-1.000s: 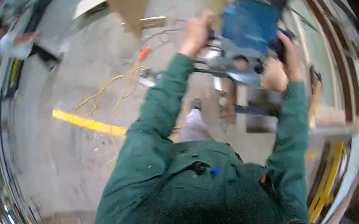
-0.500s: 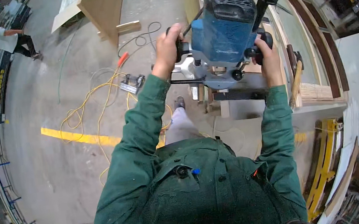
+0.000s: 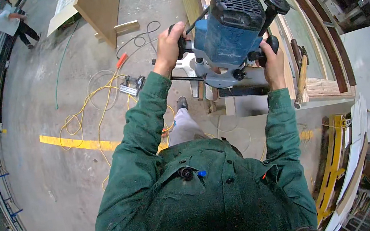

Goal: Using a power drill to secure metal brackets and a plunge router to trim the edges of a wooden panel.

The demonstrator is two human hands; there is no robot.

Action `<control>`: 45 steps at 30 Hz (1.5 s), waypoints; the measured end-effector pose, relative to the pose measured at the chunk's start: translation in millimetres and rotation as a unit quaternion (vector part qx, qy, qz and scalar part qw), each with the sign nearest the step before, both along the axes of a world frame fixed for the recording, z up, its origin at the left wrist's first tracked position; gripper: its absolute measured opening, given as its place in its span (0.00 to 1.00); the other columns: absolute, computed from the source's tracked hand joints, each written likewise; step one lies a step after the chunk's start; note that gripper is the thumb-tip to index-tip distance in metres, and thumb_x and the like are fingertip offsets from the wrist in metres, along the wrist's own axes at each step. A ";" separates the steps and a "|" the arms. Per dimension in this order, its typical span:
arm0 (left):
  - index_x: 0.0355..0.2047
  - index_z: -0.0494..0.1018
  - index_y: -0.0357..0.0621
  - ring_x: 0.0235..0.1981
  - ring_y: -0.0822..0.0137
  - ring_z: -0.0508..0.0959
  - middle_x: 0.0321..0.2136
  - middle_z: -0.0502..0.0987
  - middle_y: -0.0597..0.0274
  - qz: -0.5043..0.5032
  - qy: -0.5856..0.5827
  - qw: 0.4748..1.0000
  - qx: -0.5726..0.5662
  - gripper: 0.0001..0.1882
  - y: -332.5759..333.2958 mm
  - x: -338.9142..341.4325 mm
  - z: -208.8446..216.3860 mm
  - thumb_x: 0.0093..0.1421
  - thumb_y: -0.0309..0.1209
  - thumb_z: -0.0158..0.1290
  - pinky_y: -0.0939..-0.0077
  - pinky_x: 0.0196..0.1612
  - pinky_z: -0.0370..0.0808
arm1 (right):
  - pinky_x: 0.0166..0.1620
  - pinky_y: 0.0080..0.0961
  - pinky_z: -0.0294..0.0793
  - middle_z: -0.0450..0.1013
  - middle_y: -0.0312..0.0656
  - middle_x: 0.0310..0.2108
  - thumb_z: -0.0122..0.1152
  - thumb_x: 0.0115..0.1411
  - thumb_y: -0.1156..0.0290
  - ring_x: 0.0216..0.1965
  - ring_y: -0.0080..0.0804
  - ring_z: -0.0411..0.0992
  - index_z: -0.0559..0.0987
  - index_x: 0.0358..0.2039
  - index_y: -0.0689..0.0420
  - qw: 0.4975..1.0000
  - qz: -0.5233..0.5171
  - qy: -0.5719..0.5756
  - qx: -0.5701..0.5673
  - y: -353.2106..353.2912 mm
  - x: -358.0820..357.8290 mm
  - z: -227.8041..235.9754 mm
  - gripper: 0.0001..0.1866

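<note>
A large blue plunge router [image 3: 230, 33] with a black vented top stands upright between my hands over the near left end of the workbench. My left hand [image 3: 169, 46] is wrapped round its left black handle. Around the right handle, whose rounded black knob shows above the thumb, my right hand [image 3: 272, 63] is closed. A dark guide rod sticks out of the router's base toward the left. The bit and the underside of the base are hidden by the tool's body. Just right of my right hand, a hammer [image 3: 301, 78] with a wooden handle lies on the bench.
Long wooden strips [image 3: 335, 54] run along the bench's right side. On the floor to the left lie a yellow cord [image 3: 94, 104], an orange connector [image 3: 122, 60] and a small power tool [image 3: 131, 86]. A wooden panel [image 3: 102, 13] stands beyond. Far left, another person [image 3: 11, 24] stands beside machinery.
The router has tilted slightly in my hands, and both hands stay on its handles. The view has shifted a little. The person at far left has straightened up and moved.
</note>
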State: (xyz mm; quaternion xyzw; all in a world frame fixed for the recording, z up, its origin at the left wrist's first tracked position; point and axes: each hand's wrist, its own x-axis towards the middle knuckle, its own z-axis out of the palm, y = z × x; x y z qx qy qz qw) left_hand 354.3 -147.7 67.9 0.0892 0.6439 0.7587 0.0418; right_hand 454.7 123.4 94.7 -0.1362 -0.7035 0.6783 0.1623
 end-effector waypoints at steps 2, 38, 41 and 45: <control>0.18 0.70 0.41 0.21 0.74 0.69 0.18 0.72 0.65 -0.005 0.011 1.000 0.004 0.22 0.4 -0.7 -2.5 0.60 0.46 0.47 0.78 0.27 0.65 | 0.19 0.19 0.64 0.68 0.33 0.20 0.58 0.58 0.64 0.18 0.20 0.66 0.74 0.28 0.58 1.000 -0.005 0.001 0.002 2.2 1.1 -3.4 0.10; 0.20 0.71 0.38 0.22 0.76 0.68 0.18 0.71 0.67 0.024 0.078 0.997 0.004 0.21 3.5 10.0 -2.9 0.61 0.44 0.47 0.78 0.28 0.65 | 0.25 0.19 0.68 0.68 0.33 0.26 0.57 0.59 0.66 0.24 0.20 0.66 0.72 0.32 0.57 0.998 0.018 0.055 0.020 19.7 -6.4 -36.0 0.08; 0.20 0.71 0.38 0.22 0.76 0.68 0.18 0.71 0.67 0.020 0.074 0.997 0.027 0.21 3.6 4.9 -7.3 0.60 0.43 0.48 0.79 0.28 0.65 | 0.24 0.19 0.67 0.68 0.33 0.25 0.57 0.58 0.66 0.22 0.20 0.66 0.72 0.32 0.57 0.997 0.018 0.074 0.024 17.1 -10.2 -34.3 0.08; 0.20 0.71 0.40 0.22 0.75 0.68 0.19 0.72 0.66 0.024 0.082 0.996 0.003 0.20 4.9 -0.5 -10.8 0.61 0.43 0.47 0.79 0.29 0.65 | 0.20 0.19 0.65 0.68 0.34 0.22 0.57 0.58 0.67 0.18 0.21 0.66 0.72 0.31 0.58 0.998 0.026 0.058 -0.005 15.3 -13.4 -32.5 0.08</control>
